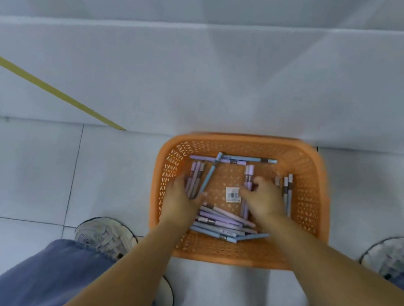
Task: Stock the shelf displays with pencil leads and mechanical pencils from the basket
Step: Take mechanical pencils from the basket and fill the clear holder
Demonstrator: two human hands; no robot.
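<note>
Left hand grips purple pencils in orange basket; right hand grip unclear.

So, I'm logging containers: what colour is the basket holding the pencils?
The basket is orange, with latticed walls, seen best in the head view.

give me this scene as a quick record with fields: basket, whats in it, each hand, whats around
container: orange basket, plastic lattice, on the pale tiled floor
contents: loose purple and blue mechanical pencils; barcode label on the bottom
left hand: thumb and fingers either side of the left pencil bunch; grip unclear
right hand: fingers curled on the middle purple pair
shelf: white, blurred, above the basket in view
progress: nothing lifted out yet
</note>
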